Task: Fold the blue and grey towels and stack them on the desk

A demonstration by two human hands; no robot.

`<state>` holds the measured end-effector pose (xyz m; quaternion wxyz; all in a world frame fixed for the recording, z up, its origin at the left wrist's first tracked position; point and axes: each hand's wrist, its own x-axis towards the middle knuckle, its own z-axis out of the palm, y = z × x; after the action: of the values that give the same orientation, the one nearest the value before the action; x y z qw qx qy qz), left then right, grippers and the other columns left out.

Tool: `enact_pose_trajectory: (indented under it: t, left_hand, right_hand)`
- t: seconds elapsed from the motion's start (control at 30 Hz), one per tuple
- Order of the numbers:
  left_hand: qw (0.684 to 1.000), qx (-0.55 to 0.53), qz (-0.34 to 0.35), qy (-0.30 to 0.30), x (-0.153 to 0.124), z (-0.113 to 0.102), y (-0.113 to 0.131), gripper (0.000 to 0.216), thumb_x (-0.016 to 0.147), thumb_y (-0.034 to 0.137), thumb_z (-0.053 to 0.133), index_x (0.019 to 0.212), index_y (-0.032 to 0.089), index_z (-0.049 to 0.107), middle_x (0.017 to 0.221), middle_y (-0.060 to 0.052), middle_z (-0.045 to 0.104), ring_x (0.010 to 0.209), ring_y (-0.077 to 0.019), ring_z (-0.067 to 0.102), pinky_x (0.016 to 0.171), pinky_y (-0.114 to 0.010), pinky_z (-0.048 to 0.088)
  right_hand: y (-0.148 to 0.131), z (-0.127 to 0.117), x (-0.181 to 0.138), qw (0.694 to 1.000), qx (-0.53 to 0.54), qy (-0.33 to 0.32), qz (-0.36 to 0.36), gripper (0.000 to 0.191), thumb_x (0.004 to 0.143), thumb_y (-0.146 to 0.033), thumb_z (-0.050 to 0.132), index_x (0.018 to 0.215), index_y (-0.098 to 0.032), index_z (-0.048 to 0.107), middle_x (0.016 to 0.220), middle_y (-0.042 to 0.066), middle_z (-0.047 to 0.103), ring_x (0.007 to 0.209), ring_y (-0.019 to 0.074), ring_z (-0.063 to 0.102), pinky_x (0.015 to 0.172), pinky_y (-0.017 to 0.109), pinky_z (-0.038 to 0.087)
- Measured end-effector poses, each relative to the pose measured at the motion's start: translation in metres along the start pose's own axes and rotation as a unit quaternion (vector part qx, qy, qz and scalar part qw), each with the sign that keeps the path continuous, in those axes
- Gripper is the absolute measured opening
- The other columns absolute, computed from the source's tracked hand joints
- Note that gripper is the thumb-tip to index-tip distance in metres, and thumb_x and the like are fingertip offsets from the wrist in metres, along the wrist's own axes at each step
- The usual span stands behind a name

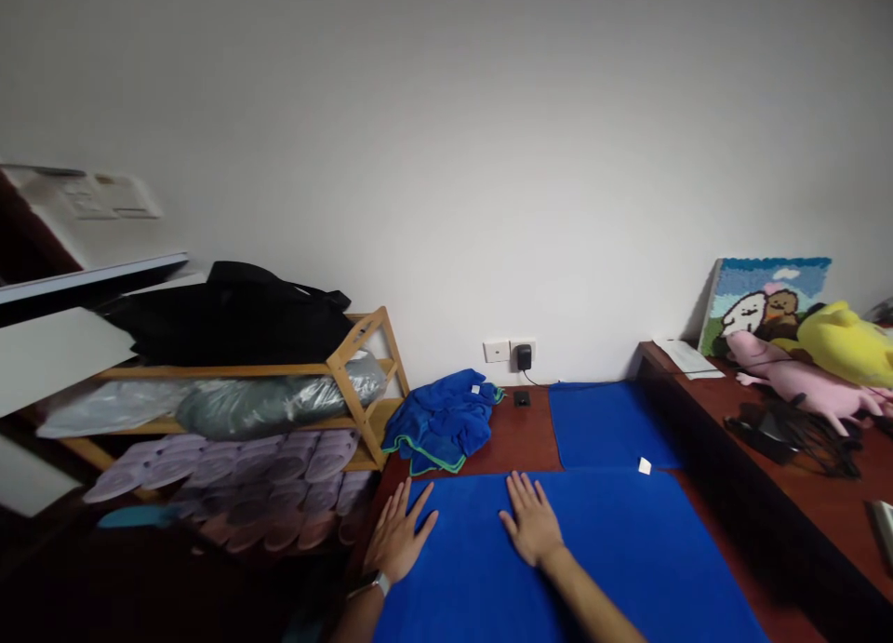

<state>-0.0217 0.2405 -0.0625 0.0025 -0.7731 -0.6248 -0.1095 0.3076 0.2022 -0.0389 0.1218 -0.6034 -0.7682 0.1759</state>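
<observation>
A large blue towel (614, 550) lies spread flat on a dark red-brown table (520, 434). My left hand (397, 536) rests open on the towel's far left corner, fingers spread, a watch on its wrist. My right hand (531, 522) lies flat and open on the towel's far edge, a little right of the left hand. Beyond them a second blue towel (606, 424) lies flat with a small white tag at its near right corner. A crumpled blue towel with green trim (441, 421) sits in a heap at the far left of the table.
A wooden rack (355, 368) at the left holds a black bag, wrapped bundles and rows of slippers. A wall socket with a black plug (523, 354) sits behind the table. On the raised ledge at right are plush toys (816, 368), a picture, papers and black cables.
</observation>
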Motion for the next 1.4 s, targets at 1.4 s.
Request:
enact_pose_trajectory:
  t: [1.4]
  left_hand:
    - [0.997,0.020,0.071,-0.006,-0.082,-0.005,0.022,0.057,0.105,0.045,0.035,0.160,0.038,0.022,0.167,0.002,0.028,0.153,-0.0215,0.029,0.124,-0.047,0.032]
  right_hand:
    - [-0.129,0.052,-0.033,0.993,0.097,-0.015,-0.071,0.065,0.106,-0.048,0.014,0.161,-0.014,0.022,0.167,0.007,0.015,0.157,0.0230,0.007,0.129,0.050,0.007]
